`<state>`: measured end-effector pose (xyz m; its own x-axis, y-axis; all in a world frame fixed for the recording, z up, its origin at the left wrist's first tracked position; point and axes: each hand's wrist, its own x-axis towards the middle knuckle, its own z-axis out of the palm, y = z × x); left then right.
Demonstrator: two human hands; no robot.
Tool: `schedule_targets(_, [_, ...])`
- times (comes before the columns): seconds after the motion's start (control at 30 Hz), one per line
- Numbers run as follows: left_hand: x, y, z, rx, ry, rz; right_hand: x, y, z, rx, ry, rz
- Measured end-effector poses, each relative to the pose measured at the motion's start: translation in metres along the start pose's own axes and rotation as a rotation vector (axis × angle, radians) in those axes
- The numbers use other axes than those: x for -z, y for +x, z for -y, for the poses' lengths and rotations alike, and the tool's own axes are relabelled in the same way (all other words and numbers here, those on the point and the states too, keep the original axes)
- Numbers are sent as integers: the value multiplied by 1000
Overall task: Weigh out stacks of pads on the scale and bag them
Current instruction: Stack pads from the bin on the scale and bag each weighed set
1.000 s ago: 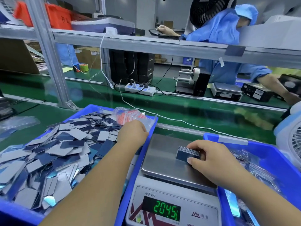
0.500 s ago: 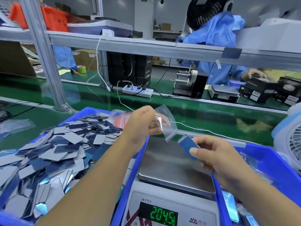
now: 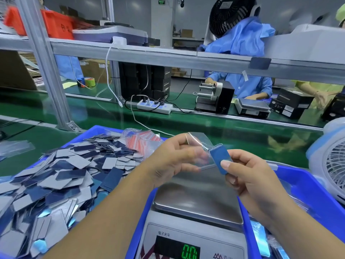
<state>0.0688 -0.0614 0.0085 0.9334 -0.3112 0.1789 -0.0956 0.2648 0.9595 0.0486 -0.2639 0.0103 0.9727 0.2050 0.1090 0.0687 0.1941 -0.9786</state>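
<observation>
Pads (image 3: pixel 56 176) lie heaped in the blue bin (image 3: pixel 97 129) at nine o'clock. Toward centre, the left hand (image 3: pixel 173 161) pinches a clear bag (image 3: pixel 200 148), its fingers closed on it. At three o'clock of it, the right hand (image 3: pixel 250 172) grips a blue pad stack (image 3: pixel 219 158) at the bag's mouth, above the scale (image 3: pixel 197 202), which reads 0.0.
</observation>
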Motion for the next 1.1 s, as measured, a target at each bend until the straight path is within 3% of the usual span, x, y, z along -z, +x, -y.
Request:
schedule_targets(0.17, [-6,-1,4,26,352,-3,-1,-2,3,48,-13,44])
schedule_targets(0.47, [-9,-5,1,68,384,52,-5,-5,2,70,-103,60])
schedule_targets(0.7, [-1,-1,-2,-34,419,-166,0,-2,2,75,-161,-18])
schedule_targets(0.8, [3,2,-2,-52,344,-246,-1,-2,1,49,-309,-38])
schedule_targets(0.93, [3,2,1,-25,261,-150,-2,-3,-2,57,-651,-61])
schedule_targets(1.1, [2,-1,2,39,167,-74,-3,-3,-1,82,-579,-81])
